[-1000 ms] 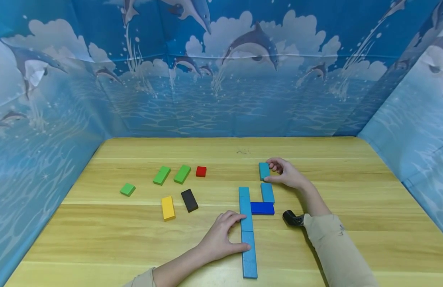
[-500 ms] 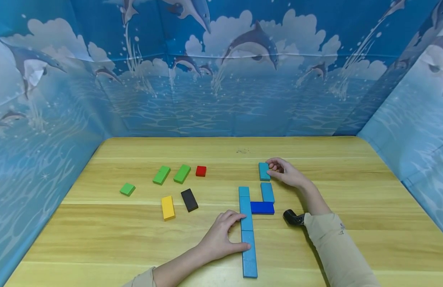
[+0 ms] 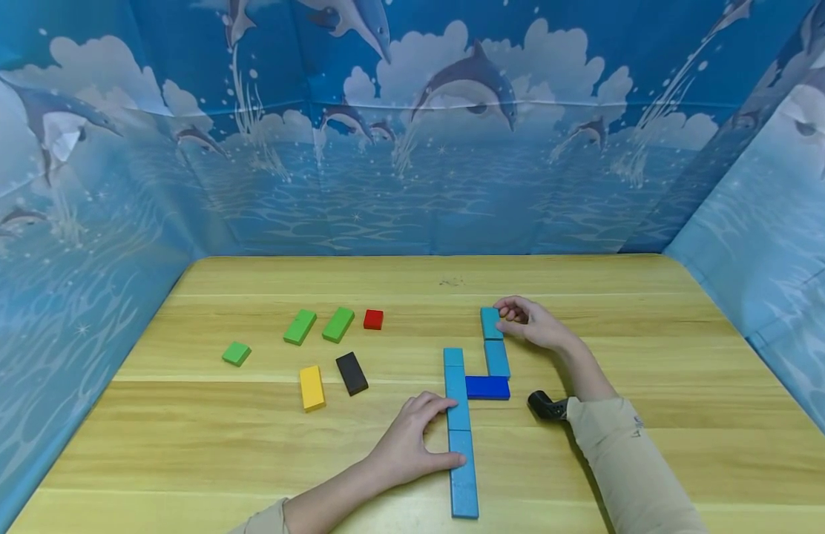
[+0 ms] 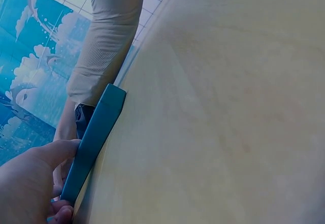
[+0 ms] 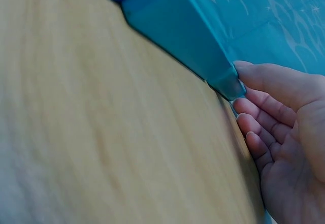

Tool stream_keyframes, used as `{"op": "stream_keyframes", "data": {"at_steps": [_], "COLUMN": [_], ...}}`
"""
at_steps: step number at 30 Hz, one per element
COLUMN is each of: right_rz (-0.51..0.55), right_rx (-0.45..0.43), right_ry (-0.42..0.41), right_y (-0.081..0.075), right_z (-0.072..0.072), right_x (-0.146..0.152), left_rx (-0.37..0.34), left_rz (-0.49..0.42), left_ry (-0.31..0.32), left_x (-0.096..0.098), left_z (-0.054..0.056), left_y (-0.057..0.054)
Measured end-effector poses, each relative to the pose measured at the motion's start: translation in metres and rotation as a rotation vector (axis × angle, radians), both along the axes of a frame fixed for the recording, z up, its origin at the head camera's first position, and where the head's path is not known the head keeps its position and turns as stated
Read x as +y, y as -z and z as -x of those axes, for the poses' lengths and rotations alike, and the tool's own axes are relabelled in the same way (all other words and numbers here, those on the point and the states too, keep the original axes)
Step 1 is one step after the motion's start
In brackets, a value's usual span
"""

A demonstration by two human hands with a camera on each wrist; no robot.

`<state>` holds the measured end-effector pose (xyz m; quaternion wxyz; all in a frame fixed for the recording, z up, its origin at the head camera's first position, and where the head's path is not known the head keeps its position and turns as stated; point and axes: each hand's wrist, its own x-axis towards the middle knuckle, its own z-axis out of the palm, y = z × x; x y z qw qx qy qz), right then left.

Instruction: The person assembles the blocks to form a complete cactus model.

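Note:
Flat light-blue blocks (image 3: 458,400) lie end to end in a straight column on the table, a shorter one at its far end. My left hand (image 3: 407,445) rests at the column's left side, thumb and index finger spread and touching two blocks. A dark blue block (image 3: 487,388) juts right from the column. From its right end a light-blue block (image 3: 497,359) runs away from me. My right hand (image 3: 536,326) pinches another light-blue block (image 3: 490,323) at that one's far end, also seen in the right wrist view, where the fingers (image 5: 259,117) curl beside the block's end.
Left of the column lie green blocks (image 3: 300,327), a red block (image 3: 374,320), a yellow block (image 3: 312,388) and a black block (image 3: 352,373). A black wrist device (image 3: 547,406) sits at the right cuff. A dolphin-print curtain (image 3: 412,185) borders the table (image 3: 185,445).
My right hand has drawn its light-blue block slightly toward me, narrowing the gap to the block below it. My left hand has stayed on the column.

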<state>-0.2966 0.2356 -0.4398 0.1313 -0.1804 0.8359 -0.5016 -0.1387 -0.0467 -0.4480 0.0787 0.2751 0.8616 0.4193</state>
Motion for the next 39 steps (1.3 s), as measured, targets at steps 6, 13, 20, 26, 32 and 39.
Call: {"op": "stream_keyframes", "data": {"at_steps": [6,13,20,26,32,39], "right_rz": [0.003,-0.002,-0.01,-0.015,-0.017,-0.004], "right_rx": [0.004,0.005,0.004,0.011,0.013,0.016], "right_ry": [-0.011,-0.01,-0.008,-0.007,-0.011,-0.023], "right_y": [-0.0002,0.0003,-0.0012,-0.0004,0.0,0.0001], "right_z": [-0.001,-0.0014,-0.0024,-0.0015,-0.0012,-0.001], "right_x": [0.0,0.0002,-0.0013,-0.0015,-0.0012,-0.0005], "left_rx": [-0.006,-0.002,0.0,-0.002,-0.006,-0.003], "left_rz": [0.001,0.001,-0.006,-0.007,-0.004,-0.003], "left_ry": [0.0,0.0,0.002,0.003,0.001,0.0], "left_x": [0.0002,0.0003,0.0001,0.0,0.0001,0.0003], "left_z": [-0.0004,-0.0002,-0.0001,0.0002,0.0,0.0001], "left_y": [-0.0008,-0.0006,0.0002,0.0005,0.0002,0.0]}}
